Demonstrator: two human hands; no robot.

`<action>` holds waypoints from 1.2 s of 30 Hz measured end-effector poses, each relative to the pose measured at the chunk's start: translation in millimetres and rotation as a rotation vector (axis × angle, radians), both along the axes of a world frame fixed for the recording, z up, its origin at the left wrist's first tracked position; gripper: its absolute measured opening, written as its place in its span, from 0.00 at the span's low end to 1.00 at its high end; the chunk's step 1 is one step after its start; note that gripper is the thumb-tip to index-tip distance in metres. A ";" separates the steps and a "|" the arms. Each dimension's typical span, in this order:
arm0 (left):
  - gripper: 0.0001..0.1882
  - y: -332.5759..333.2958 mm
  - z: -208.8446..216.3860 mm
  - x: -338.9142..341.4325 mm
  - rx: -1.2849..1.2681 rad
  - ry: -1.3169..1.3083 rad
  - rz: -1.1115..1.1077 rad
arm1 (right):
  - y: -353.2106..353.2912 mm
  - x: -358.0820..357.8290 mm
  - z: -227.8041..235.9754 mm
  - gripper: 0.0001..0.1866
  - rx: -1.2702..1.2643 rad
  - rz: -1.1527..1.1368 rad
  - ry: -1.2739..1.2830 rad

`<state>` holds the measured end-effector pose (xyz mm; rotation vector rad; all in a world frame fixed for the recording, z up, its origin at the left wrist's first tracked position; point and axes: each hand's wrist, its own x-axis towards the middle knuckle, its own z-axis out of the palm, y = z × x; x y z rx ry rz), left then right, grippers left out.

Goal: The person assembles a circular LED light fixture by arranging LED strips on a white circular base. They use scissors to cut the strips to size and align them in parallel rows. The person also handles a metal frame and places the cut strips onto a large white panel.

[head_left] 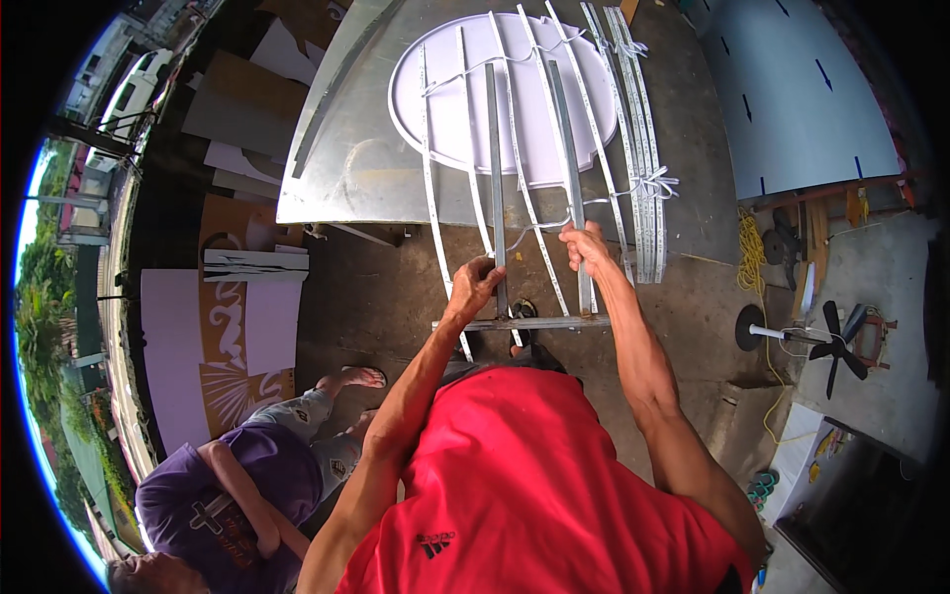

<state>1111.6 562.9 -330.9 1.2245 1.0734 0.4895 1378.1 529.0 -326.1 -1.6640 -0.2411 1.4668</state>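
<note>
My left hand (477, 285) is closed around the left bar of a grey metal frame (497, 148). My right hand (590, 249) grips the right bar (564, 139) of the same frame, slightly farther forward. A metal crossbar (534, 324) joins the two bars near my body. The bars reach out over a pale oval board (450, 109), which lies flat beneath them. Several long white strips (432, 188) with small printed marks run alongside the bars, crossed by white cord (522, 57). At the right, more strips (648, 218) lie bundled and tied with white cord.
A metal-topped table (336, 158) carries the board and strips. On my left, a person in a purple shirt (267, 475) stands close by, arms folded. Leaning panels (272, 327) stand beyond. To the right are a black-bladed fan (839, 346), yellow cord (752, 247) and a large pale sheet (792, 89).
</note>
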 end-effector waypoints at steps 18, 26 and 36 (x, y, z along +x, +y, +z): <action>0.17 143.1 -12.0 -37.8 0.418 0.468 0.398 | -47.8 12.9 12.5 0.08 0.043 -0.064 0.077; 0.22 297.3 -69.8 -31.6 0.716 0.774 0.282 | -89.7 2.3 42.7 0.08 0.078 -0.146 0.007; 0.20 348.4 -68.4 3.2 0.816 0.809 0.108 | -148.8 -35.1 83.1 0.08 0.087 -0.473 -0.077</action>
